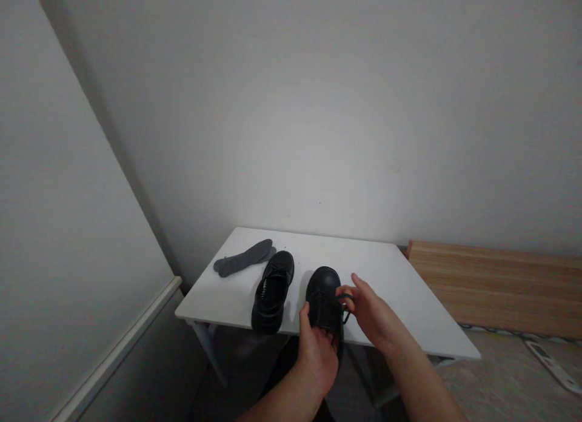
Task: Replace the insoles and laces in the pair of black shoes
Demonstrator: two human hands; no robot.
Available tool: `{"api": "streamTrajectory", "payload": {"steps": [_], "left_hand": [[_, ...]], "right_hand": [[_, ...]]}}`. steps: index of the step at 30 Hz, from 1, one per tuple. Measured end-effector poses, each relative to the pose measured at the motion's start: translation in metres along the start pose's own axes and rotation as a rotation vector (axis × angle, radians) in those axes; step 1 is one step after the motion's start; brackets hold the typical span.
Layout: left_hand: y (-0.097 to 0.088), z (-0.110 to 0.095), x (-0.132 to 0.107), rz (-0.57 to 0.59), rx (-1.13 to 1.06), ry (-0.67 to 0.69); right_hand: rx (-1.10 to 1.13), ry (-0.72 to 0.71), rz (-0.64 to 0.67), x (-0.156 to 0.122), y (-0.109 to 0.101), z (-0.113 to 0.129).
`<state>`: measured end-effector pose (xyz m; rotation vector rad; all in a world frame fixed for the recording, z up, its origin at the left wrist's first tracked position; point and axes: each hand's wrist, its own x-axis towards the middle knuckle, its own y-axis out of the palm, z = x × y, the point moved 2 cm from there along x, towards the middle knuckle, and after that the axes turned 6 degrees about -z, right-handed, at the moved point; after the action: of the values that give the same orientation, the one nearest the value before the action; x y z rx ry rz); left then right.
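Two black lace-up shoes stand side by side near the front edge of a small white table (391, 276). My left hand (316, 349) grips the heel end of the right-hand shoe (324, 294) from below. My right hand (370, 310) is at that shoe's side, its thumb and fingers pinching a black lace (346, 307). The other shoe (273, 290) stands untouched to the left, its opening facing up.
Grey insoles (245, 258) lie stacked at the table's back left corner. A wooden board (495, 285) sits low against the wall on the right. A white flat device (552, 365) lies on the floor at the right. White walls close in behind and on the left.
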<state>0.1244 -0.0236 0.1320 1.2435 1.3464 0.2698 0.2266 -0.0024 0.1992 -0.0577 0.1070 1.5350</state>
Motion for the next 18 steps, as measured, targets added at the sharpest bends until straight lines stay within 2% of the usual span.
{"api": "streamTrajectory", "payload": {"steps": [3,6,10,14,18], "left_hand": [[-0.001,-0.001,0.0,-0.035,0.035,-0.023],[0.0,-0.001,0.0,0.007,0.05,-0.025],[0.001,0.001,0.0,0.005,0.054,0.03],[-0.001,0.005,0.0,0.023,0.032,0.02],[-0.001,0.006,0.0,0.04,0.015,-0.036]], "right_hand": [[-0.011,-0.151,0.012,-0.014,0.001,0.013],[-0.105,-0.234,0.044,-0.023,0.005,0.013],[-0.101,-0.167,0.238,-0.029,0.005,0.008],[-0.091,-0.145,0.439,-0.029,-0.002,-0.001],[-0.162,0.056,0.398,-0.025,-0.005,-0.018]]}}
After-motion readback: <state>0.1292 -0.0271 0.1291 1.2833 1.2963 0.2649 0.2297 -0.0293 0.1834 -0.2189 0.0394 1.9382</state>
